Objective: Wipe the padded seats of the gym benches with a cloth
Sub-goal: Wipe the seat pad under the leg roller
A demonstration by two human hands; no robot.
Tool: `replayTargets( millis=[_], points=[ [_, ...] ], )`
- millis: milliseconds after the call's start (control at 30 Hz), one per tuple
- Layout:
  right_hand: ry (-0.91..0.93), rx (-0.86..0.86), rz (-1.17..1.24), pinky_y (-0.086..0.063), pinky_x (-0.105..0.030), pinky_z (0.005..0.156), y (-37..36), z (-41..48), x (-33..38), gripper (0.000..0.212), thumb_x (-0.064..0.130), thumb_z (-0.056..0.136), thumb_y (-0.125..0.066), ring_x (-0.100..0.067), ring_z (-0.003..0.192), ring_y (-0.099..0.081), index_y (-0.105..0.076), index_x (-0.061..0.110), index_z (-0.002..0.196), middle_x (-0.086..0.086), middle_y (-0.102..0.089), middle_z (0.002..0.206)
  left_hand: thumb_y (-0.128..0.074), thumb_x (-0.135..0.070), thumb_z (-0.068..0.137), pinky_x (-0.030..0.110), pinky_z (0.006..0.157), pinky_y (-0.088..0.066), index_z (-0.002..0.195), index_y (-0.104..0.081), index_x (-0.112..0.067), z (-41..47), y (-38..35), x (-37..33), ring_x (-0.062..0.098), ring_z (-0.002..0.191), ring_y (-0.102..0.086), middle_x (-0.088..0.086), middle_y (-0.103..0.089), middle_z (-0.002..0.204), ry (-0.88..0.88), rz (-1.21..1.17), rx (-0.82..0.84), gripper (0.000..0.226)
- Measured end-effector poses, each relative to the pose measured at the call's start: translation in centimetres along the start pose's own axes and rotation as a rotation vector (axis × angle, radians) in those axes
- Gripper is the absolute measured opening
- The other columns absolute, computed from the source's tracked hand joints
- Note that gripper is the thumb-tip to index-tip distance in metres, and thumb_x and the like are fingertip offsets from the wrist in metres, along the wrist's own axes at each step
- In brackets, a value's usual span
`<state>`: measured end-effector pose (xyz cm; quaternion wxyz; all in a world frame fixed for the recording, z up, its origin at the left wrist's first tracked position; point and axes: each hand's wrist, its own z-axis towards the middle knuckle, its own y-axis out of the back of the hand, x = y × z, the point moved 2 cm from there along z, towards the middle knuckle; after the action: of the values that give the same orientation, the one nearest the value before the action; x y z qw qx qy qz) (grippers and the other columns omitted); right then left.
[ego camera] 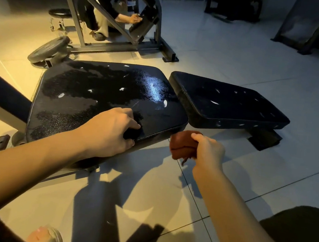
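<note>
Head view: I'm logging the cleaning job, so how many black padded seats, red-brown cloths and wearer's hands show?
Black padded seats: 2, the large seat and the smaller seat
Red-brown cloth: 1, in the right hand
Wearer's hands: 2, left hand on the large seat
Total: 5

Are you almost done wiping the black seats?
About halfway, it seems. The big seat shows wet, shiny streaks, so it looks mostly wiped. The right hand grips the bunched cloth just off its edge while the left hand holds its corner. The smaller seat looks dry, probably still to do.
</note>
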<state>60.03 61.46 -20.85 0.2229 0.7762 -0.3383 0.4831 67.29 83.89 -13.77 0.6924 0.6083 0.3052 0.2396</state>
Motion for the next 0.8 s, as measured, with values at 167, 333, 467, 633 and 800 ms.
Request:
replayTargets(
  millis=[167,333,467,633,800],
  points=[
    [0.017,0.105,0.029,-0.049,-0.017,0.043,-1.8,-1.3,0.3,0.01,0.01,0.098,-0.064,-0.013,0.047,-0.068,-0.068,0.002,0.098,-0.006,-0.071,0.068,-0.072,-0.031,0.088,0.034,0.093,-0.047,0.131,-0.069,-0.021,-0.1,0.0,-0.5,0.02,0.114,-0.054,-0.002,-0.056,0.116,-0.002,0.034,-0.01,0.044],
    [-0.005,0.297,-0.039,-0.056,-0.024,0.07,-3.5,-4.2,-1.1,0.017,0.017,0.09,-0.076,-0.012,0.075,-0.067,-0.071,0.01,0.106,0.005,-0.069,0.076,-0.071,-0.028,0.088,0.034,0.094,-0.047,0.13,-0.069,-0.021,-0.4,0.5,-0.1,0.018,0.115,-0.054,-0.003,-0.055,0.118,-0.006,0.018,0.037,0.042],
    [0.063,0.174,-0.051,-0.042,-0.024,0.05,-2.4,-2.8,-0.6,0.002,0.013,0.092,-0.071,-0.015,0.072,-0.058,-0.069,0.014,0.092,0.0,-0.067,0.083,-0.072,-0.025,0.089,0.024,0.095,-0.041,0.133,-0.067,-0.024,-1.4,1.3,0.4,0.013,0.12,-0.051,-0.008,-0.056,0.124,0.02,-0.02,0.037,0.044],
    [0.085,0.09,-0.008,-0.048,-0.019,0.04,-3.0,-2.6,-1.1,0.012,0.01,0.097,-0.066,-0.013,0.055,-0.065,-0.065,0.007,0.109,0.002,-0.067,0.072,-0.072,-0.032,0.09,0.025,0.097,-0.041,0.136,-0.065,-0.026,-2.9,1.6,0.7,0.014,0.121,-0.051,-0.009,-0.055,0.125,0.036,0.027,0.028,0.046],
    [0.064,0.226,-0.048,-0.064,-0.039,0.068,-4.4,-4.0,-1.9,0.015,0.012,0.098,-0.065,-0.034,0.064,-0.074,-0.07,0.002,0.107,-0.018,-0.076,0.081,-0.071,-0.037,0.089,0.028,0.097,-0.044,0.138,-0.063,-0.027,-3.9,1.8,0.9,0.014,0.121,-0.052,-0.009,-0.055,0.128,0.071,0.072,0.056,0.05]
  ],
)
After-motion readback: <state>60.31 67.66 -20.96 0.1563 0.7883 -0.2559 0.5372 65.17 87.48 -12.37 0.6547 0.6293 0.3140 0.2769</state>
